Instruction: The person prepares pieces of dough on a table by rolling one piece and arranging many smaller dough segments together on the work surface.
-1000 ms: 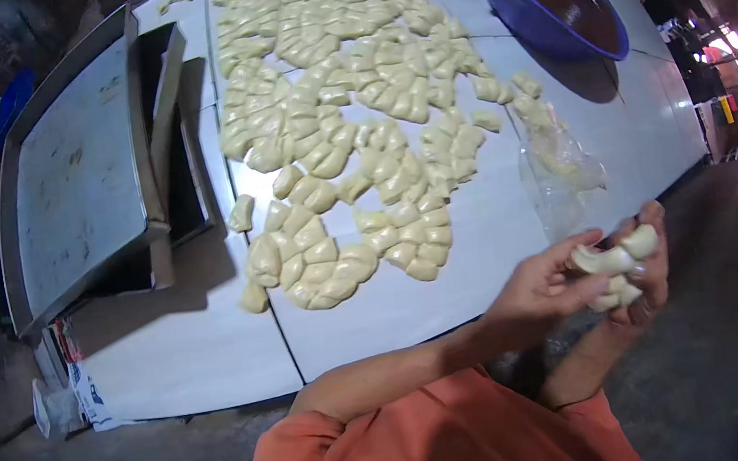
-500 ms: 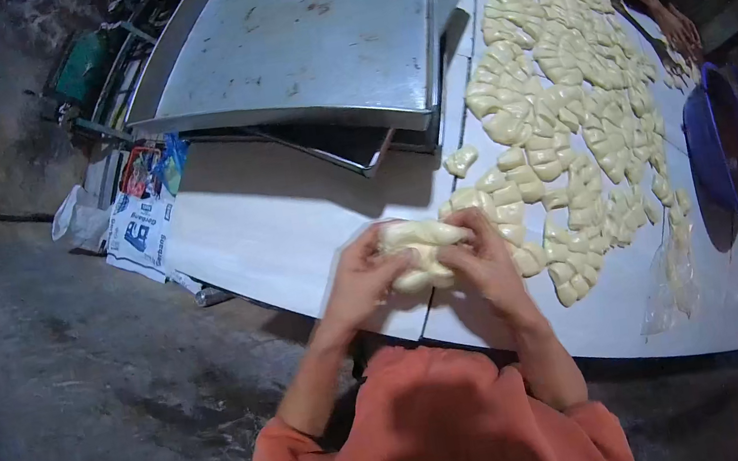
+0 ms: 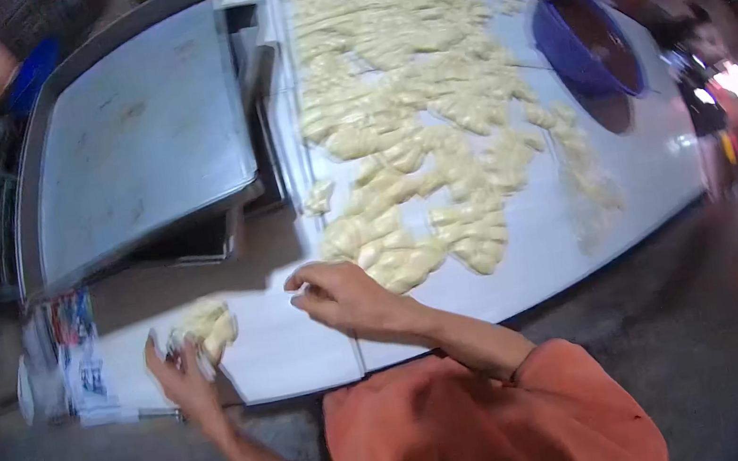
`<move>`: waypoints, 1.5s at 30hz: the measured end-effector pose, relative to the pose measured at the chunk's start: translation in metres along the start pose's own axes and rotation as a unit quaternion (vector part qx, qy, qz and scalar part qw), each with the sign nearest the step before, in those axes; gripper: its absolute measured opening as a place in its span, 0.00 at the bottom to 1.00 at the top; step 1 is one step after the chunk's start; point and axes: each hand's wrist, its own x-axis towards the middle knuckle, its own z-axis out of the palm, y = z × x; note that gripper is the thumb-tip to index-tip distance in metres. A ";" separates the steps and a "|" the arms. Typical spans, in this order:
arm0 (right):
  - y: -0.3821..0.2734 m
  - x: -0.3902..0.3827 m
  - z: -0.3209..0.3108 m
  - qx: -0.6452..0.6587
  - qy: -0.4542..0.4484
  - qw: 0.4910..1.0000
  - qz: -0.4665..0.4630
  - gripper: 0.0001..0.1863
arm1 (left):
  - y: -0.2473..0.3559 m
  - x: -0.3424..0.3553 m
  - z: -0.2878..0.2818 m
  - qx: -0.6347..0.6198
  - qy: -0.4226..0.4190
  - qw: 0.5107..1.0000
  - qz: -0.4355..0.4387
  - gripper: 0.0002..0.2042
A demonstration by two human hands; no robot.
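Step in hand: this appears to be the handling of a separate dough cluster [image 3: 212, 330] at the left end of the tabletop [image 3: 288, 357]. Your left hand [image 3: 177, 364] is at the cluster's left side, fingers spread; blur prevents telling whether its grip bears the cluster or has let go. Your right hand [image 3: 340, 294] has its grip unloaded, fingers partly curled, just beside the near edge of the main dough spread [image 3: 404, 82].

Next move: judged from this position, ensure the cluster is fully supported before you free the left fingers, then direct the right hand to the spread.

Surroundings: stacked metal trays [image 3: 149, 130] rise behind the cluster and limit reach there. Printed packaging [image 3: 88, 363] lies at the left end; avoid dragging it. A small loose piece [image 3: 318, 198] sits between trays and spread. A purple bowl [image 3: 560, 49] stands at far right, clear of both hands.
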 end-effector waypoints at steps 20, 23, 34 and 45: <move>0.127 -0.115 -0.282 -0.272 0.395 0.820 0.313 0.32 | 0.308 -0.159 0.381 0.109 -0.390 0.796 0.450 0.20; 0.142 -0.106 -0.284 -0.282 0.432 0.823 0.239 0.32 | 0.308 -0.164 0.400 0.143 -0.392 0.795 0.441 0.18; 0.180 -0.109 -0.300 -0.023 0.403 0.884 0.236 0.38 | 0.313 -0.173 0.414 0.165 -0.466 0.809 0.319 0.30; 0.141 -0.127 -0.311 0.255 0.340 0.888 0.173 0.24 | 0.304 -0.164 0.405 -0.024 -0.561 0.793 0.238 0.27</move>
